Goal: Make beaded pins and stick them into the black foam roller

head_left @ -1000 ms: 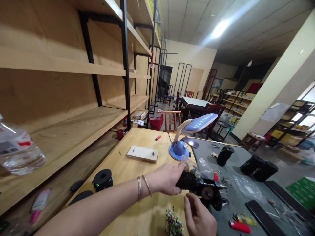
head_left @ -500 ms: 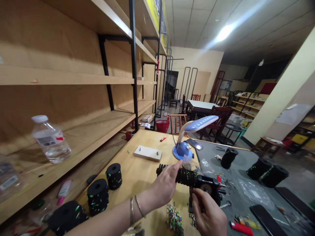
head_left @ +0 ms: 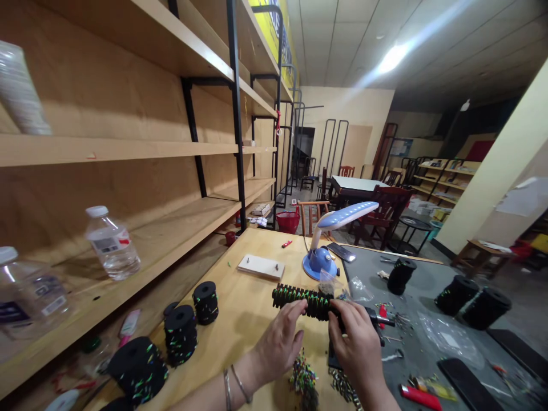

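Touching black roll (head_left: 299,300): right hand (head_left: 357,339), left hand (head_left: 280,339) close.

Black ribbed roll (head_left: 302,302): cylindrical, ridged along its length, bright green marks showing between ridges. Pose: lying near-horizontal, slightly lower at its right end. Location: just below and right of frame centre. Right portion partly covered. Black fixture (head_left: 377,317): beyond roll's right end, lower right of centre, mostly hidden; dark rod projecting rightward.
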Action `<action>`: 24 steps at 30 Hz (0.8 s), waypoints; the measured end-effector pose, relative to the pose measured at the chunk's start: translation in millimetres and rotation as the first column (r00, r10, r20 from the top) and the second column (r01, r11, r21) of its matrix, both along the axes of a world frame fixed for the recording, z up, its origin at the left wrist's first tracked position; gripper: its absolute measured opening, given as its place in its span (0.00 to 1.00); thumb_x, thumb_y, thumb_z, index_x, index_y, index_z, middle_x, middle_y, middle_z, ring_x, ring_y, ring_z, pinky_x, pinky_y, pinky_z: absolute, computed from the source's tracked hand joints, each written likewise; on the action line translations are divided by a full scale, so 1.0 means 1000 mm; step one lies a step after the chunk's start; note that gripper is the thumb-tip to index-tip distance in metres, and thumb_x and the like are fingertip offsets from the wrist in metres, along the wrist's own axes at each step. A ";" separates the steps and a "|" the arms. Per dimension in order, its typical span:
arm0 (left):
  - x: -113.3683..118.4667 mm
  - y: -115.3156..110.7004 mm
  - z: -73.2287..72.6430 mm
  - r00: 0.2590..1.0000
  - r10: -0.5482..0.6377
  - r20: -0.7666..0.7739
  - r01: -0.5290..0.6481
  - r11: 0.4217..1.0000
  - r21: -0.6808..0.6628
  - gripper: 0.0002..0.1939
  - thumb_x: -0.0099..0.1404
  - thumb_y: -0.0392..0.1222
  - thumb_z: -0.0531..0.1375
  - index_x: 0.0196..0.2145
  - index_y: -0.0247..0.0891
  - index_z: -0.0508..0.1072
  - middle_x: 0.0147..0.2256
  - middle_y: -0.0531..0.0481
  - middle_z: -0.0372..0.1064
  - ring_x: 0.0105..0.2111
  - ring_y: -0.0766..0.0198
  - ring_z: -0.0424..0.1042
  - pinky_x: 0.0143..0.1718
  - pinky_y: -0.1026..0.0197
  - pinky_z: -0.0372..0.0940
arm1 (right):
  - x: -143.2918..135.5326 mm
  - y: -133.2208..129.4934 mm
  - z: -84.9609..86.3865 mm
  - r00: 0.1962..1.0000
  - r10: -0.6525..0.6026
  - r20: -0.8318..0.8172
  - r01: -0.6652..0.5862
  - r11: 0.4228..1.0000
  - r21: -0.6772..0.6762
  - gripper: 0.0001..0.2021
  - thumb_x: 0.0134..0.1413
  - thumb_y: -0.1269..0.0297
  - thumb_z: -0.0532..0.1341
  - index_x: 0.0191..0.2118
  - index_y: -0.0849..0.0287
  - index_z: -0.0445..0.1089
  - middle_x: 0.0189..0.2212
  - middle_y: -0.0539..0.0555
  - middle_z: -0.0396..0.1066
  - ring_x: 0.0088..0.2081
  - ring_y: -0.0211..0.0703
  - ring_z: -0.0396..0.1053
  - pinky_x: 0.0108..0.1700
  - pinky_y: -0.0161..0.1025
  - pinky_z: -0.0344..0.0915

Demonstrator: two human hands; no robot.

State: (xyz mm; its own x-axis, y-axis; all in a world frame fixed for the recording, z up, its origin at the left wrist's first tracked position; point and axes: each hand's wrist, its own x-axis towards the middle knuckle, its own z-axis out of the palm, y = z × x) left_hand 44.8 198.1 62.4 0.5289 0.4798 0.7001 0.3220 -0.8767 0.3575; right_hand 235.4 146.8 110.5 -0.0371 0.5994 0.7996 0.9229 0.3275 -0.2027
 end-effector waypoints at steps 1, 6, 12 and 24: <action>-0.001 -0.002 -0.003 1.000 -0.004 -0.005 0.004 1.000 -0.011 0.36 0.63 0.26 0.50 0.65 0.37 0.41 0.57 0.35 0.59 0.58 0.52 0.61 0.56 0.45 0.64 | 0.000 0.003 -0.001 1.000 0.009 0.009 -0.009 1.000 -0.011 0.10 0.61 0.66 0.55 0.45 0.58 0.70 0.38 0.58 0.76 0.42 0.51 0.72 0.44 0.47 0.70; -0.001 -0.009 0.000 1.000 -0.009 0.000 0.009 0.995 -0.095 0.35 0.64 0.27 0.50 0.64 0.40 0.41 0.57 0.36 0.59 0.57 0.52 0.62 0.55 0.42 0.64 | 0.000 0.009 -0.007 0.997 0.043 0.063 -0.040 0.998 -0.048 0.11 0.60 0.67 0.55 0.47 0.58 0.70 0.42 0.57 0.77 0.44 0.50 0.72 0.48 0.49 0.69; 0.004 -0.011 0.004 0.994 0.017 0.111 0.004 0.981 -0.195 0.33 0.64 0.28 0.51 0.63 0.42 0.44 0.56 0.39 0.59 0.54 0.55 0.65 0.55 0.45 0.65 | 0.000 0.001 -0.010 0.999 0.038 0.019 -0.037 0.998 -0.049 0.07 0.60 0.67 0.56 0.40 0.56 0.70 0.44 0.58 0.75 0.46 0.51 0.71 0.47 0.50 0.69; 0.010 0.004 0.032 0.996 0.017 0.085 -0.001 0.983 -0.186 0.25 0.66 0.27 0.49 0.59 0.39 0.54 0.49 0.41 0.64 0.44 0.58 0.67 0.49 0.49 0.67 | -0.020 -0.003 -0.031 0.993 -0.110 -0.045 0.113 0.991 0.071 0.05 0.57 0.65 0.59 0.34 0.59 0.70 0.51 0.64 0.69 0.52 0.56 0.64 0.51 0.55 0.63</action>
